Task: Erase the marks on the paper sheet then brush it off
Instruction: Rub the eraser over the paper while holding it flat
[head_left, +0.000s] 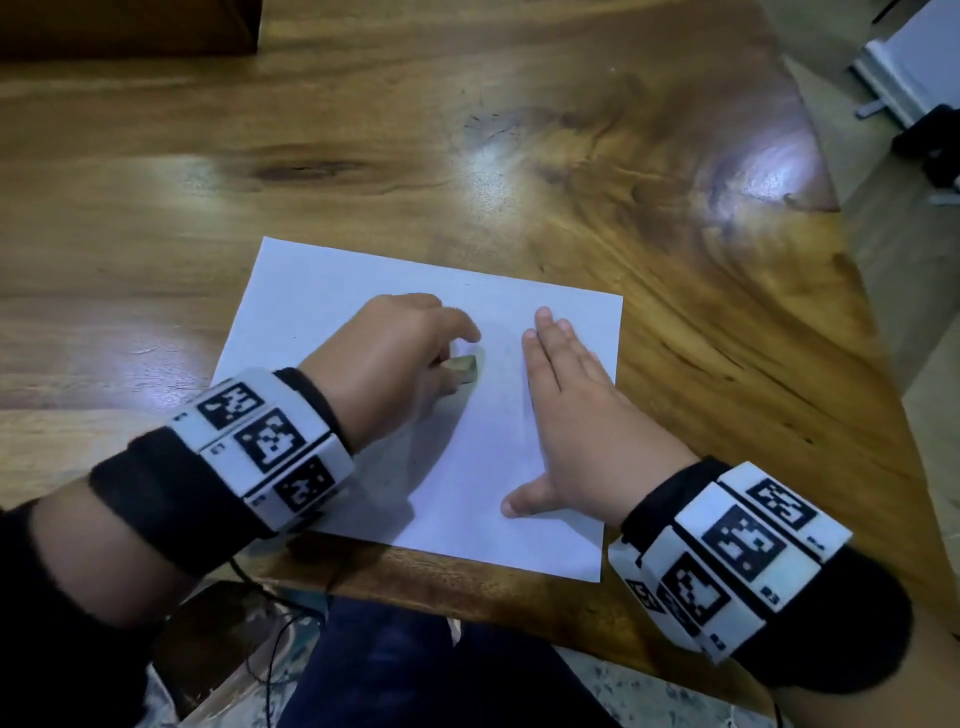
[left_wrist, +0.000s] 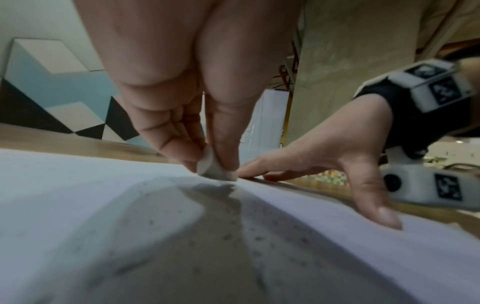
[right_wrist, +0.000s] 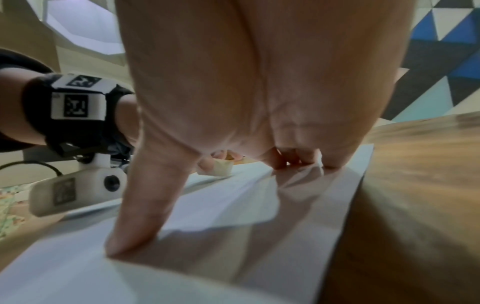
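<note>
A white paper sheet (head_left: 311, 306) lies on the wooden table near its front edge. My left hand (head_left: 400, 353) pinches a small pale eraser (head_left: 464, 365) and presses its end onto the middle of the sheet. The left wrist view shows the eraser (left_wrist: 217, 167) between thumb and fingers, touching the paper sheet (left_wrist: 78, 195), with small dark crumbs scattered on the paper in front of the camera. My right hand (head_left: 571, 410) lies flat on the right half of the sheet, fingers straight and thumb spread. In the right wrist view the eraser (right_wrist: 221, 167) shows beyond my right hand (right_wrist: 246, 92).
The wooden table (head_left: 363, 156) stretches far to the back and left. Its right edge (head_left: 878, 332) runs diagonally close to the sheet, with floor and white and black equipment (head_left: 914, 93) beyond. My legs in dark trousers (head_left: 415, 670) sit below the front edge.
</note>
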